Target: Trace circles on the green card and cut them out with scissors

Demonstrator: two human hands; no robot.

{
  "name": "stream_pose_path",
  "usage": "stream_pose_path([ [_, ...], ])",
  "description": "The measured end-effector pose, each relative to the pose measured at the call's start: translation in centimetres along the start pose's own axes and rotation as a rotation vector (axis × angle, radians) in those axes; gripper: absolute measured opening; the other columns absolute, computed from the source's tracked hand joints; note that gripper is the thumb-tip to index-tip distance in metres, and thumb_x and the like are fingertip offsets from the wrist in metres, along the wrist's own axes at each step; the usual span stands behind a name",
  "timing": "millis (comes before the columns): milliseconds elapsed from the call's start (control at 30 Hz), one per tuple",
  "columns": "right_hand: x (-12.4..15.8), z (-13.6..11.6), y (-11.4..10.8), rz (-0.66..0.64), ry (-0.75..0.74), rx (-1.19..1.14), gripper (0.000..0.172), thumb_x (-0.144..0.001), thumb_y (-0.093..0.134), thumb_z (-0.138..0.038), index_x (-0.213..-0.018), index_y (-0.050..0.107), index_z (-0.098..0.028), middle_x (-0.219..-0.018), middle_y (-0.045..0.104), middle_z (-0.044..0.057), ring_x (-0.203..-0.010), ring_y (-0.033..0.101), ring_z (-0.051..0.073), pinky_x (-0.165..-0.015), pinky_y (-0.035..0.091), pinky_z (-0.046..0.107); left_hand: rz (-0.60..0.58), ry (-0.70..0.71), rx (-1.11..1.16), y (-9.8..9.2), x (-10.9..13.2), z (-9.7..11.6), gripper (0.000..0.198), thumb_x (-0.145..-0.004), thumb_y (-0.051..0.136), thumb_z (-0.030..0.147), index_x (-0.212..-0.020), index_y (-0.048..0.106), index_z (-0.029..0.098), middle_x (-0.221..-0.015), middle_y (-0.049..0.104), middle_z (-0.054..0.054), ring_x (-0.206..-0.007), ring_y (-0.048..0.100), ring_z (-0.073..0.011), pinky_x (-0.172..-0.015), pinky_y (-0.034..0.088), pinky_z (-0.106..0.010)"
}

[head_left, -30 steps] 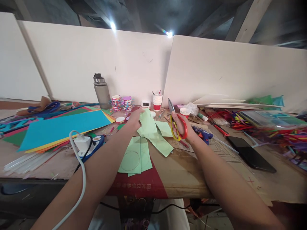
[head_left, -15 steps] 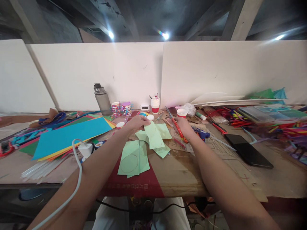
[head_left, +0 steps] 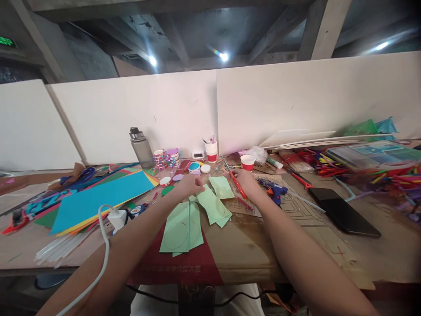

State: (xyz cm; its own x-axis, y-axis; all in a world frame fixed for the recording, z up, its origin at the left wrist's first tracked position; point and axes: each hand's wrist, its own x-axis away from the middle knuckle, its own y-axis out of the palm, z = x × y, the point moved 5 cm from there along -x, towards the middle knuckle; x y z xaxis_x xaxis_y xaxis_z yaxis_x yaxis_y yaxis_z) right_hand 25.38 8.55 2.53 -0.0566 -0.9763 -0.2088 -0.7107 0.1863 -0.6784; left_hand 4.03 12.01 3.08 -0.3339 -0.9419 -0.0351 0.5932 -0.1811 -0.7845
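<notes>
My left hand (head_left: 190,185) is closed, pinching the top of a light green paper piece (head_left: 212,204) that lies on the table. My right hand (head_left: 247,182) is closed around red-and-yellow scissors (head_left: 234,177), whose blades point away toward the back left, low over the table. Another green piece (head_left: 222,186) lies between my hands. A green sheet with a drawn circle (head_left: 180,224) rests nearer me, on the cardboard (head_left: 250,245) that covers the table.
A stack of coloured paper with a blue top sheet (head_left: 98,197) lies left, with a white charger and cable (head_left: 113,217). A grey bottle (head_left: 140,147), paper cups (head_left: 212,151), a blue glue gun (head_left: 274,189), a black phone (head_left: 344,211) and coloured sticks (head_left: 378,173) surround the work area.
The scissors came down from upright to low over the table. The green paper piece in my left hand dropped flat. The camera tilted upward.
</notes>
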Motion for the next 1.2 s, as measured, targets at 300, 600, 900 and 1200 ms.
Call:
stream_pose_path([
  [300, 0.4, -0.7, 0.5, 0.007, -0.039, 0.178, 0.033, -0.091, 0.059, -0.046, -0.093, 0.073, -0.016, -0.092, 0.076, 0.014, -0.082, 0.069, 0.021, -0.069, 0.044, 0.026, 0.115, 0.038, -0.042, -1.5, -2.0, -1.6, 0.014, -0.068, 0.071, 0.034, -0.065, 0.066, 0.021, -0.069, 0.067, -0.001, -0.069, 0.061, -0.0198, -0.059, 0.038, -0.027],
  [600, 2.5, -3.6, 0.6, 0.112, -0.198, 0.134, 0.039, -0.088, 0.064, -0.045, -0.116, 0.066, -0.018, -0.089, 0.075, 0.012, -0.078, 0.068, 0.025, -0.069, 0.046, 0.031, 0.269, 0.197, 0.353, -2.4, -0.8, -2.0, 0.028, -0.074, 0.069, 0.045, -0.070, 0.069, 0.017, -0.067, 0.068, -0.004, -0.061, 0.056, -0.0141, -0.058, 0.040, -0.026],
  [900, 2.0, -2.7, -0.4, 0.220, -0.125, 0.092, 0.030, -0.087, 0.064, -0.037, -0.106, 0.070, -0.015, -0.080, 0.073, 0.010, -0.066, 0.062, 0.020, -0.062, 0.041, 0.028, 0.355, 0.156, 0.392, -2.1, 0.4, -3.3, 0.024, -0.075, 0.068, 0.041, -0.069, 0.067, 0.018, -0.064, 0.066, -0.002, -0.059, 0.055, -0.0129, -0.059, 0.042, -0.026],
  [1200, 2.1, -2.1, 0.4, 0.091, -0.037, -0.328, 0.059, -0.078, 0.068, -0.053, -0.123, 0.054, -0.017, -0.066, 0.061, -0.001, -0.052, 0.052, 0.014, -0.052, 0.041, 0.026, -0.008, 0.060, 0.863, -0.9, -0.2, -2.8, 0.051, -0.072, 0.072, 0.064, -0.090, 0.074, 0.016, -0.093, 0.073, -0.010, -0.079, 0.064, -0.0170, -0.067, 0.047, -0.026],
])
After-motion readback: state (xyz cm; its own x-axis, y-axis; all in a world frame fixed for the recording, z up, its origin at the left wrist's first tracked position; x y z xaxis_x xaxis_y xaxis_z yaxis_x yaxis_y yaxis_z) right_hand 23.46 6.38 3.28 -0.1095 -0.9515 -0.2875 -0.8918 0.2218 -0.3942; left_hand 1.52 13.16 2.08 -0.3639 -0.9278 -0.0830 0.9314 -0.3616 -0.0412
